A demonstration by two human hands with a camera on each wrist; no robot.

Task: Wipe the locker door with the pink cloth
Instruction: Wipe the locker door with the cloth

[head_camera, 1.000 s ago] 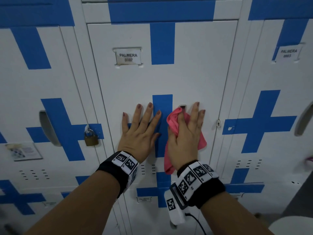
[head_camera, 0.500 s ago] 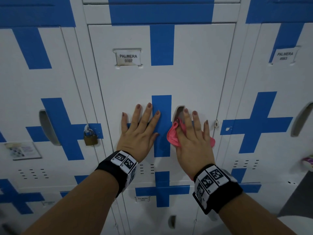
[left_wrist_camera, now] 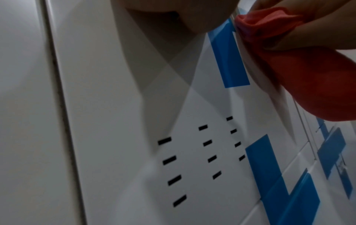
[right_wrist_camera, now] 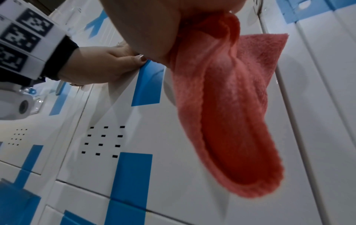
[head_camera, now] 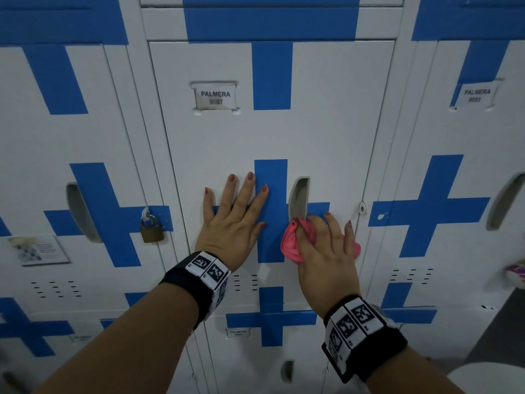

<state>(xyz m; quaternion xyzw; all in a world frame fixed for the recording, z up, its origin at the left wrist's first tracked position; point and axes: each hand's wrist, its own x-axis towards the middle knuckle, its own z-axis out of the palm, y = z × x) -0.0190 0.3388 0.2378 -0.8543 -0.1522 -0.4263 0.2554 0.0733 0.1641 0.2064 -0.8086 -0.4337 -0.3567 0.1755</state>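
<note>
The white locker door (head_camera: 326, 132) with blue cross stripes and a "PALMERA 0007" label fills the middle of the head view. My left hand (head_camera: 241, 206) lies flat on it with fingers spread, left of the recessed handle (head_camera: 298, 197). My right hand (head_camera: 326, 245) presses the pink cloth (head_camera: 289, 245) against the door just below that handle. The cloth bunches between thumb and index finger. In the right wrist view the pink cloth (right_wrist_camera: 231, 106) hangs down from under my palm along the door. The left wrist view shows the pink cloth (left_wrist_camera: 269, 27) pinched in the right hand (left_wrist_camera: 318, 30).
A brass padlock (head_camera: 152, 230) hangs on the locker to the left. Vent slots (head_camera: 245, 281) sit below my left hand. A small hasp (head_camera: 362, 207) marks the door's right edge. More lockers stand on both sides and below. A white rounded object (head_camera: 488, 376) is at the bottom right.
My right hand has slid the cloth down and slightly right, from over the handle recess to below it, which uncovers the recess. My left hand has stayed flat in place.
</note>
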